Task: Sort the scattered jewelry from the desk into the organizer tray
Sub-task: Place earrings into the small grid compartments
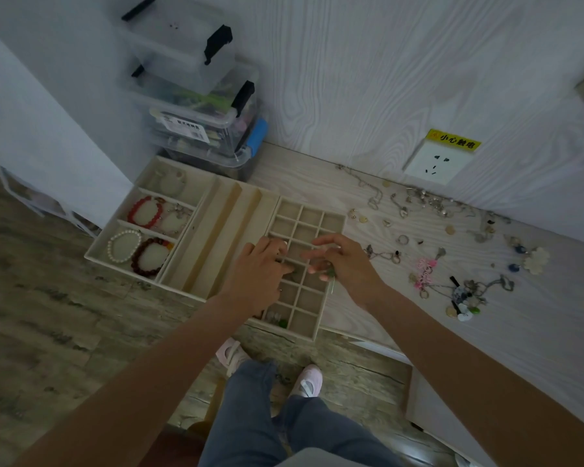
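A beige organizer tray (216,210) lies on the desk's left part. Its left compartments hold a red bead bracelet (145,212), a white pearl bracelet (123,246) and a dark red bracelet (150,257). Its right side is a grid of small square cells (304,230). Both hands hover over that grid. My left hand (262,271) has its fingers curled down into a cell; what it holds is hidden. My right hand (343,261) pinches a small green piece with a thin pin (331,276) hanging below the fingers. Scattered jewelry (429,230) lies on the desk to the right.
Stacked clear plastic boxes (196,96) stand behind the tray against the wall. A wall socket (437,163) with a yellow label sits low on the wall. The desk edge runs diagonally; below it are the floor, my legs and pink shoes (305,382).
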### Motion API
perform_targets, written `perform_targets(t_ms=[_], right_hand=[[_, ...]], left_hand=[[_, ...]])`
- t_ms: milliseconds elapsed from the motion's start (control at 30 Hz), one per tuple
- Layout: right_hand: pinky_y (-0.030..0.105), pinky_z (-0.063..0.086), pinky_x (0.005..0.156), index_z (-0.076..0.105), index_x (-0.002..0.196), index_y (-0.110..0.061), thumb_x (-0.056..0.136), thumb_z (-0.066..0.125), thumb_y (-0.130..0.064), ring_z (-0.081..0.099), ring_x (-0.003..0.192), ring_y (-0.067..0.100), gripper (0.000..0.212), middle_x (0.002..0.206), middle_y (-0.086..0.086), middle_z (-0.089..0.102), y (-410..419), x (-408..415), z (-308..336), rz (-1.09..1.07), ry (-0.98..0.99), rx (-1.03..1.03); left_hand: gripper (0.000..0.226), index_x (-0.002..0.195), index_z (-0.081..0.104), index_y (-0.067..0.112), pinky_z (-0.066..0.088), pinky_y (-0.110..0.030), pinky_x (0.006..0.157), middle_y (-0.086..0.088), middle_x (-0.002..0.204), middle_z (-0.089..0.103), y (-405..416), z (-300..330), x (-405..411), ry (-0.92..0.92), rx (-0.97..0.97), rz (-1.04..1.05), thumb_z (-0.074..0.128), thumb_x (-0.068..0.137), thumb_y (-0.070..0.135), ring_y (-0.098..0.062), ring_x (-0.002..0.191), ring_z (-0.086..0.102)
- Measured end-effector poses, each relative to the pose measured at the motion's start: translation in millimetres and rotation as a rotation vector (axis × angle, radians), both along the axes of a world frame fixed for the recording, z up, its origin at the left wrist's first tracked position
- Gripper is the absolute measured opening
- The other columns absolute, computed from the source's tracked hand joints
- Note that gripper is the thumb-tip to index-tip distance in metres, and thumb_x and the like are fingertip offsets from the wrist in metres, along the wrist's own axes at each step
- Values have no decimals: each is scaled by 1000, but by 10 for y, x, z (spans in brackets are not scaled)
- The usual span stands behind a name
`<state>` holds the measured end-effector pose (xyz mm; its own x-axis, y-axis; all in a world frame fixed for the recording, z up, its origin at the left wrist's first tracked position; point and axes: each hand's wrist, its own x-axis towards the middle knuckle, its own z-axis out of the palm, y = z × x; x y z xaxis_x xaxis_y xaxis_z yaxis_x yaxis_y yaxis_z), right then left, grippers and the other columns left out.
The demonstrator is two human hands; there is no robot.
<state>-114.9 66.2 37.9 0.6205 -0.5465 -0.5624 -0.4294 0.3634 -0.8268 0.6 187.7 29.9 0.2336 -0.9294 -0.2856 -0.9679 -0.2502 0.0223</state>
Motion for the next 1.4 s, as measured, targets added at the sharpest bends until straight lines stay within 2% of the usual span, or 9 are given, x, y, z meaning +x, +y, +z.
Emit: perform_targets(t_ms=[300,400,500,600,867,967,1167,1233,1400], right_hand=[[28,56,69,52,112,-1,96,32,6,68,78,20,26,107,20,66,22,29,26,-63,-41,72],[32,57,77,54,108,0,98,33,4,68,88,24,23,107,20,66,39,74,35,-136,-109,139],[29,58,76,56,100,2,99,32,3,68,85,20,23,97,17,67,41,143,90,-322,-316,331],[28,56,77,56,98,3,99,31,2,67,87,20,25,95,16,66,23,197,129,-414,-422,449],[15,50,65,59,105,-8,100,37,-6,63,79,5,23,108,4,67,6,147,52,-168,-171,131],[7,42,54,63,105,-2,97,42,-2,58,64,-4,21,93,2,66,-27,89,-18,-20,-60,-62],[19,55,74,68,93,3,79,67,5,64,70,13,14,75,7,66,-42,47,-128,99,-24,-186],[9,48,69,71,86,0,75,74,-4,61,67,6,12,71,0,66,-46,49,-146,158,49,-317],[-1,37,60,74,83,-7,82,70,-15,54,69,-1,10,75,-3,65,-24,87,-143,295,181,-523]], left_hand=[[40,128,54,32,30,-32,94,-1,133,36,46,-23,16,26,-52,12,51,89,22,-22,122,33],[33,112,66,20,32,-24,82,-10,117,54,-14,40,-34,412,-287,240,52,86,4,-27,106,48],[15,103,63,17,42,-21,72,-2,100,63,-154,150,-52,876,-267,531,55,91,16,-17,86,59],[21,103,65,16,47,-23,75,2,94,70,-198,111,-9,990,-202,551,62,86,29,-7,82,64],[18,78,68,19,29,-11,48,13,51,46,-107,128,12,810,-333,436,57,92,21,-1,42,42],[17,103,71,13,36,-9,55,8,65,52,-35,77,61,711,-353,408,63,89,18,1,55,45],[10,85,63,7,44,-8,66,-3,80,66,49,25,91,700,-386,437,72,80,7,-11,72,61],[7,88,67,7,44,-6,67,-4,84,68,53,25,102,652,-352,408,70,82,8,-9,73,61],[14,98,70,5,50,-28,75,-9,95,67,23,39,103,510,-304,301,60,90,8,-19,83,63]])
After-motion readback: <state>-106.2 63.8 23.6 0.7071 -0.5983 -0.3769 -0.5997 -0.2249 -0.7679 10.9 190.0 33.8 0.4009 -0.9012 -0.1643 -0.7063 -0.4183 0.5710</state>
